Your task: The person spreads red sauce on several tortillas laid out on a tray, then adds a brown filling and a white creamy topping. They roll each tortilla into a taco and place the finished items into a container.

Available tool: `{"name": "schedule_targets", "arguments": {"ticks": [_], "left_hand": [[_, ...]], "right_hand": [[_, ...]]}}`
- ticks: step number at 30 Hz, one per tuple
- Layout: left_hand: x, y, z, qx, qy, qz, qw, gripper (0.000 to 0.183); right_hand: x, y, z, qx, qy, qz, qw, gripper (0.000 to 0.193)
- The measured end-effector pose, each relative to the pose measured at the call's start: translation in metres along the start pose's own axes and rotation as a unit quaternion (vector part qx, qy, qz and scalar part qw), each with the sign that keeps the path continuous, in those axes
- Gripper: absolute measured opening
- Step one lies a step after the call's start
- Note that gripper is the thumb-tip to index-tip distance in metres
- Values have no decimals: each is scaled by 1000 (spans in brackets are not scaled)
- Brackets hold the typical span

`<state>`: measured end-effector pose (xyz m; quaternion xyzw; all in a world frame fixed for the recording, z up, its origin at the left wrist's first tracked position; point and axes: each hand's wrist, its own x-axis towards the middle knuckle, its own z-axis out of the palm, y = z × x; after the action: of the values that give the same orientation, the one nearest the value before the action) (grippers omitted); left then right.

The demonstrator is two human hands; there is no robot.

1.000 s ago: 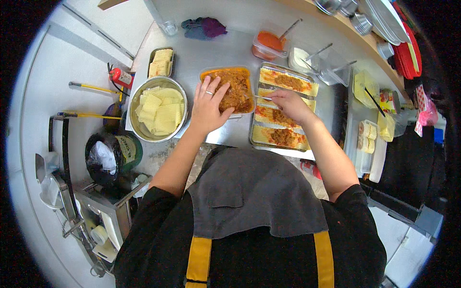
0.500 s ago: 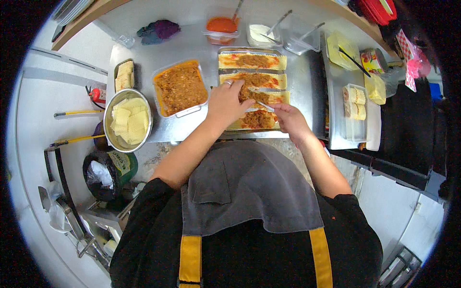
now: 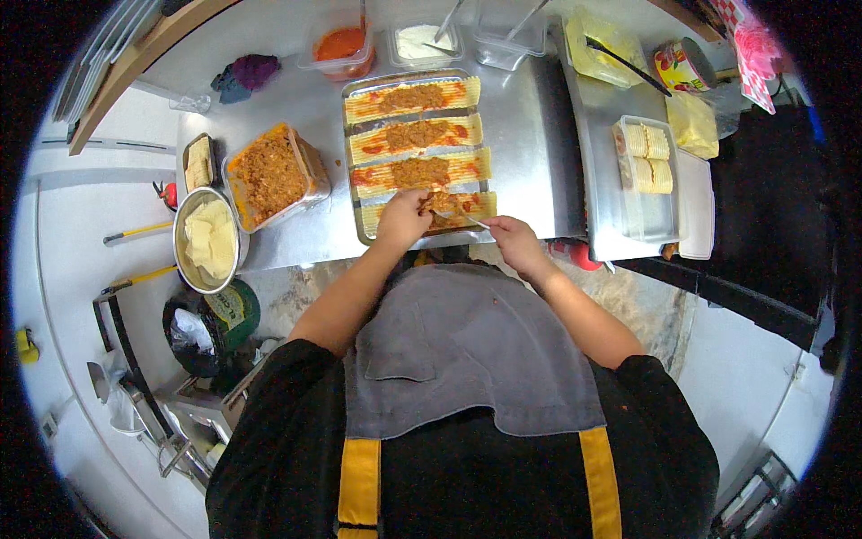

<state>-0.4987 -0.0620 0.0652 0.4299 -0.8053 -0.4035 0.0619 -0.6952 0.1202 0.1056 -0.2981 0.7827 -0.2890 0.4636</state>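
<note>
On a metal tray (image 3: 359, 239) lie several ridged, pale yellow pasta sheets (image 3: 364, 145), each with red sauce and a band of brown minced filling (image 3: 420, 171) along its middle. Over the nearest sheet (image 3: 382, 218), my left hand (image 3: 403, 220) bends its fingers down to the filling; whether they pinch any is hidden. My right hand (image 3: 518, 242) grips a slim metal utensil (image 3: 476, 222) by its handle. Its head points left into the filling beside my left fingertips, too small to tell spoon from fork.
Left of the tray stand a tub of minced filling (image 3: 269, 180) and a steel bowl of pasta sheets (image 3: 186, 260). Red sauce (image 3: 339, 43) and white cream (image 3: 422, 41) sit behind in clear tubs. On the right counter is a clear container (image 3: 648, 216) with pasta rolls.
Both hands have moved from the third sheet to the nearest one, utensil still in the right hand. My left fingers have drawn in. The whole view has shifted.
</note>
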Motion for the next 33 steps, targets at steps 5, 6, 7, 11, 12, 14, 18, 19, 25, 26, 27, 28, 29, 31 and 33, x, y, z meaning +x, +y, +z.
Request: {"name": "schedule_targets", "arguments": {"ticks": [5,6,7,11,12,14,18,19,25,26,27,28,29,31,33], "left_hand": [[-8,-30,5,25,88,-58,994,29],[-10,-36,5,35,99,-76,992,29],[-12,-41,5,45,105,-70,991,32],[-19,-47,9,67,85,-110,988,33],[-21,-45,9,81,85,-105,987,33],[-28,-38,8,114,118,-53,985,34],[-25,-5,15,91,125,96,983,37],[-21,5,21,56,112,138,982,38],[6,34,41,155,5,161,975,36],[8,35,43,167,-20,148,975,35],[10,35,44,180,-14,154,971,35],[12,34,45,197,-20,149,969,35],[12,33,45,215,-22,147,965,34],[13,31,47,219,-6,145,965,33],[14,30,48,218,11,160,963,32]], "right_hand": [[4,19,-24,-18,1,-27,999,34],[5,21,-27,-34,-1,-35,999,34],[7,22,-30,-51,-2,-42,998,34],[14,23,-40,-93,-20,-63,993,34],[16,25,-41,-80,-33,-50,995,34],[20,28,-42,-53,-54,-38,996,34],[31,37,-41,-83,-55,-96,990,34],[35,37,-40,-92,-62,-102,989,34],[43,27,-35,-61,-97,-41,993,34],[41,25,-34,-37,-103,-9,994,34],[40,22,-34,-34,-106,7,994,34],[39,20,-34,-29,-109,24,993,34],[37,18,-34,-12,-116,34,993,34],[34,15,-38,-97,-105,-18,990,34],[31,13,-44,-155,-78,-83,981,34]]}}
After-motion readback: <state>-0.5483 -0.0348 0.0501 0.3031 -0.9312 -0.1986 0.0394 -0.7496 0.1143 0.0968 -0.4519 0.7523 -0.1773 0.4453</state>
